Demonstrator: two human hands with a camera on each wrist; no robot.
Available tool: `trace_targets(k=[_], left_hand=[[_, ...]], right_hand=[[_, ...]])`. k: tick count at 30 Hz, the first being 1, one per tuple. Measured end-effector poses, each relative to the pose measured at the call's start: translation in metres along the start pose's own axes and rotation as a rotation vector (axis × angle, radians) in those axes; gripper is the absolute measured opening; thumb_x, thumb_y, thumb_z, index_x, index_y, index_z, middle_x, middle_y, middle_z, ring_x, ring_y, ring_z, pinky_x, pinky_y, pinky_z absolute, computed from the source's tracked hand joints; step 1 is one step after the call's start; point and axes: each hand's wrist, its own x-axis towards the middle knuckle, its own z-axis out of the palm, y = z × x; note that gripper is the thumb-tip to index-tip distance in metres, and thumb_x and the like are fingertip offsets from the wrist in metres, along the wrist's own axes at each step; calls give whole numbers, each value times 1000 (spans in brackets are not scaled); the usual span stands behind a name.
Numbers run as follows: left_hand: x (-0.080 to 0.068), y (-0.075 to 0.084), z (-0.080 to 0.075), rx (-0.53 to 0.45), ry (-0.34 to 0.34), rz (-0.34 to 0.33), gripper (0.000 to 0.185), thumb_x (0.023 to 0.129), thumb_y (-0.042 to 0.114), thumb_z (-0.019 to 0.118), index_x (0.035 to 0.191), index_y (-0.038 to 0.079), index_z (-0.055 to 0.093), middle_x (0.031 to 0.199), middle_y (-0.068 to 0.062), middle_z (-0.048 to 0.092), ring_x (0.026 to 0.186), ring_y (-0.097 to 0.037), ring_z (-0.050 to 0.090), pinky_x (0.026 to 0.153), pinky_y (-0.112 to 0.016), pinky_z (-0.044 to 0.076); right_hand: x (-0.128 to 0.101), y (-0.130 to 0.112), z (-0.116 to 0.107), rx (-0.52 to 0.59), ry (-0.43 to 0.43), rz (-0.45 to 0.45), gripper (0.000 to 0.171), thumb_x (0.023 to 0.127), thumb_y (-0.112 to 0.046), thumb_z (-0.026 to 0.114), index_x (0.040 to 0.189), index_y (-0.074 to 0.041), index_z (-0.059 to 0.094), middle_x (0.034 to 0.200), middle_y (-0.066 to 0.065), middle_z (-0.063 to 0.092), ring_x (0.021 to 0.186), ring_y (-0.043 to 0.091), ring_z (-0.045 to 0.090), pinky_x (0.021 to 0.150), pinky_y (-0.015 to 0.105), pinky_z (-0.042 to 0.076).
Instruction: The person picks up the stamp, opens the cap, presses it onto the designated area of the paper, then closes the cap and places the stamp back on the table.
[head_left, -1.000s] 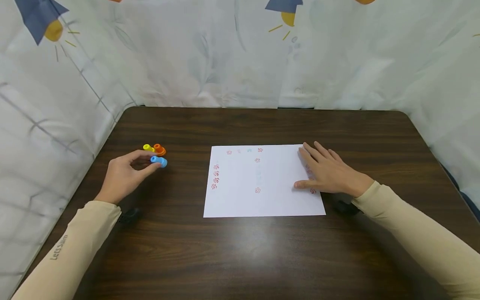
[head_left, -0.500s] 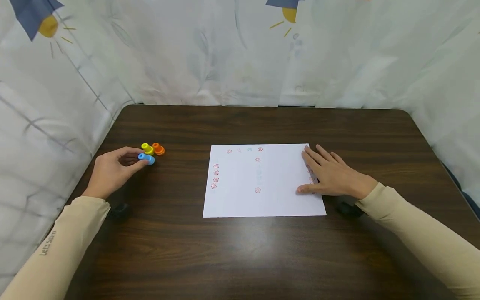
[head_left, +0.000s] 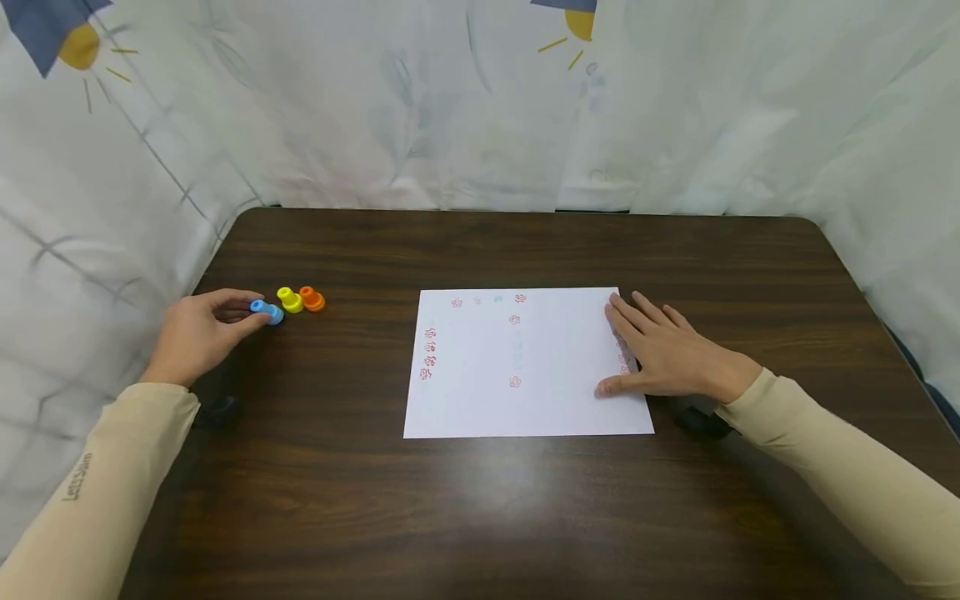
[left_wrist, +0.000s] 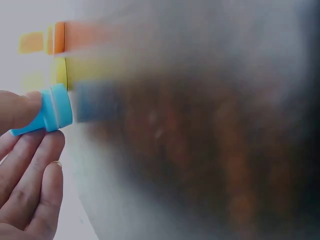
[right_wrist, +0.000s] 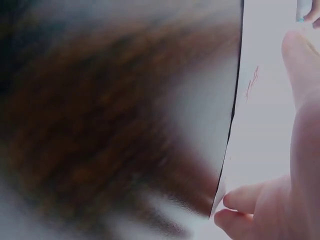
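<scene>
Moved since earlier: the left hand (head_left: 197, 332) has drawn the blue stamp (head_left: 267, 312) away from the sheet toward the left table edge, and it now sits at the left end of the row of stamps; the right hand has barely shifted.
Left hand: thumb and fingertips (left_wrist: 47, 145) pinch the blue stamp's narrow handle; the stamp lies tipped on its side, low over the wood, and I cannot tell if it touches.
Blue stamp's place: just beside the yellow stamp (head_left: 289, 299), with the orange stamp (head_left: 312, 298) next along, all well apart from the paper (head_left: 525, 367).
Right hand (head_left: 663, 352): flat, fingers straight and spread, pressing on the right edge of the paper, covering part of a column of red prints.
Paper: lies square on the dark table (head_left: 480, 517), with small red flower prints along its top, left side and middle, and a faint bluish one near the top.
Step in hand: by the look of it, the blue stamp is being parked with the others.
Next move calls for: letting go of the handle so the stamp rests without knocking the yellow one, while the paper stays pinned.
</scene>
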Motion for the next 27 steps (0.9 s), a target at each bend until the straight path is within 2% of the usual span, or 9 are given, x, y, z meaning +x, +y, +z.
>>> trace_targets(k=[4, 13, 18, 27], left_hand=[[6, -3, -1, 5, -20, 1, 40, 94, 23, 78, 121, -5, 71, 109, -32, 74, 69, 32, 45, 58, 1, 44], [9, -4, -2, 51, -39, -31, 43, 95, 31, 76, 123, -1, 71, 109, -30, 75, 66, 31, 44, 57, -1, 42], [12, -7, 1, 43, -44, -13, 44, 95, 30, 76, 125, -3, 70, 110, -30, 75, 68, 32, 44, 59, 1, 41], [7, -13, 8, 54, -66, -9, 46, 95, 29, 77, 126, -4, 69, 110, -30, 75, 69, 33, 42, 60, 3, 40]], right_hand=[[-2, 1, 1, 13, -12, -3, 127, 79, -82, 67, 165, -3, 15, 175, 18, 9, 161, 48, 6, 125, 76, 12], [-5, 3, 4, 18, -20, -15, 131, 77, -82, 69, 165, -2, 14, 175, 19, 9, 161, 48, 6, 125, 76, 11], [-5, 3, 6, 30, -12, -20, 131, 76, -81, 70, 165, -2, 14, 175, 19, 9, 161, 48, 6, 124, 77, 12], [-2, 5, 14, 41, -25, -25, 132, 76, -82, 69, 165, -3, 14, 175, 19, 8, 162, 47, 6, 124, 77, 12]])
